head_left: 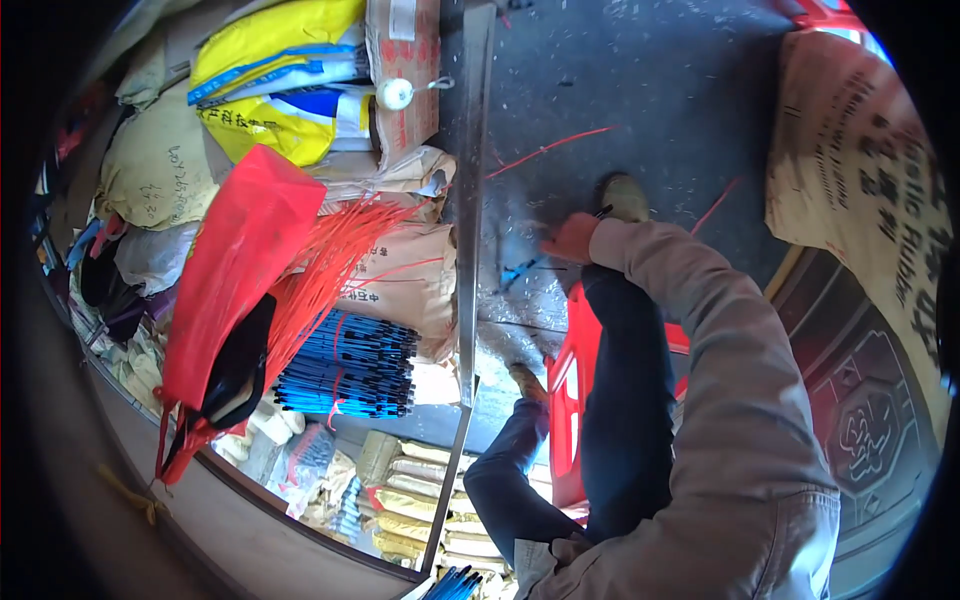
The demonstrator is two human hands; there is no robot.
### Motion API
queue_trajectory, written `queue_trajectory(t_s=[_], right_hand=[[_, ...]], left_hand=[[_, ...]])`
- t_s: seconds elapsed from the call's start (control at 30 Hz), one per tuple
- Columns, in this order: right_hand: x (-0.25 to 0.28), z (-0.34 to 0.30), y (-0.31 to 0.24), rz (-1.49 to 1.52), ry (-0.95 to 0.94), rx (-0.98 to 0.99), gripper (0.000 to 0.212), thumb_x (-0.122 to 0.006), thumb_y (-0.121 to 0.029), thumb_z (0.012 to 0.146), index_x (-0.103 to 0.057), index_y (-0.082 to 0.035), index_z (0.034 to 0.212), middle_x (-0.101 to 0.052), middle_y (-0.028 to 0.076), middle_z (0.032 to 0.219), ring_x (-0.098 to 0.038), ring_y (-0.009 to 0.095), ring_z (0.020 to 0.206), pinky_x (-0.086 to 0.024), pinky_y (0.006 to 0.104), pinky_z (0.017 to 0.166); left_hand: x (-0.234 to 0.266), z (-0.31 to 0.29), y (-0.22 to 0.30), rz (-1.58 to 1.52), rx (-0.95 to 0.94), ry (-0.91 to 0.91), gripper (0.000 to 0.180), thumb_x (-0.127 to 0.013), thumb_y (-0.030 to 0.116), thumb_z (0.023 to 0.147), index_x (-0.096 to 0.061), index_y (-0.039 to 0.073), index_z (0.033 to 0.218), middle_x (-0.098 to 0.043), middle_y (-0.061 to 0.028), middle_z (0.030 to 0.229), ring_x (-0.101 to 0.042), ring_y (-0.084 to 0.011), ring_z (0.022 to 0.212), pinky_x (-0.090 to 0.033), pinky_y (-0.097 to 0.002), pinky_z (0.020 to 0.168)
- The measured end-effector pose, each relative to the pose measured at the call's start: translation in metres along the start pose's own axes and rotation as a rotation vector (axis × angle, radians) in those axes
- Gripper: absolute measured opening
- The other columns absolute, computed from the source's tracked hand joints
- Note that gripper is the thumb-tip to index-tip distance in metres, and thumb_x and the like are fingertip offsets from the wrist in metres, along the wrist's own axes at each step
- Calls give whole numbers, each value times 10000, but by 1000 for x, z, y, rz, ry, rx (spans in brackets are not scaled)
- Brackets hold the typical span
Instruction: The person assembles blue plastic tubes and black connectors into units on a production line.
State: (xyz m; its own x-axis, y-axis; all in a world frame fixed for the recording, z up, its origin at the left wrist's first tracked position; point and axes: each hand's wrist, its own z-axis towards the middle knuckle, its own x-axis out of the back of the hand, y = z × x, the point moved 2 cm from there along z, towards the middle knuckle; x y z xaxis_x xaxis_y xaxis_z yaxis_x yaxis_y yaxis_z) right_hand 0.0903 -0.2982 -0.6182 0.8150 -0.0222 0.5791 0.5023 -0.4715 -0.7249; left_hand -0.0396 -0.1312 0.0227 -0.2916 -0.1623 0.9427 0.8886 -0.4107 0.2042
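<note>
My right hand [570,238] is out over the dark floor, above my right shoe [625,198]. Its fingers look closed round a thin blue-and-black stick [520,270], partly smeared by motion; a dark end shows on the other side of the hand. Nowhere in view is my left hand. To the left lies a stack of similar blue sticks [345,365] with dark ends, tied in bundles with red strips. Beside it, a bunch of thin red plastic strips [345,240] spills out of a red plastic bag [240,235].
A red plastic stool [578,385] is around my legs. A metal-edged rail [470,200] separates the stacked goods from the floor. Yellow bags [275,80], a carton [405,90] and brown paper sacks line the left. A large printed sack [850,150] stands at right, above a dark carved panel [860,400]. Loose red strips [550,148] lie on the floor.
</note>
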Motion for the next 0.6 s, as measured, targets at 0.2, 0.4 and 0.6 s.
queue_trajectory(t_s=[0.2,0.4,0.6], right_hand=[[77,-139,-14,464,567,-505,152,-516,-201,856,-567,-117,972,-606,118,790,-608,262,705,-468,368,594],[88,-283,-107,1425,937,-453,84,-501,-170,904,-539,-95,908,-532,-1,689,-434,69,519,-317,218,457],[152,-325,-247,1664,928,-150,136,-497,-176,900,-477,-83,997,-526,20,671,-337,39,446,-233,181,408]], left_hand=[[10,3,-23,-397,174,-260,476,-577,246,882,-463,-92,1197,-553,-190,1158,-548,-249,1030,-413,-345,922],[3,32,-93,-590,-83,-494,436,-370,389,957,-423,8,1162,-424,-254,1299,-420,-295,1202,-290,-401,1038],[-10,-2,-111,-882,-166,-389,361,-409,367,949,-500,22,1004,-548,-214,1145,-542,-267,1039,-400,-399,935]])
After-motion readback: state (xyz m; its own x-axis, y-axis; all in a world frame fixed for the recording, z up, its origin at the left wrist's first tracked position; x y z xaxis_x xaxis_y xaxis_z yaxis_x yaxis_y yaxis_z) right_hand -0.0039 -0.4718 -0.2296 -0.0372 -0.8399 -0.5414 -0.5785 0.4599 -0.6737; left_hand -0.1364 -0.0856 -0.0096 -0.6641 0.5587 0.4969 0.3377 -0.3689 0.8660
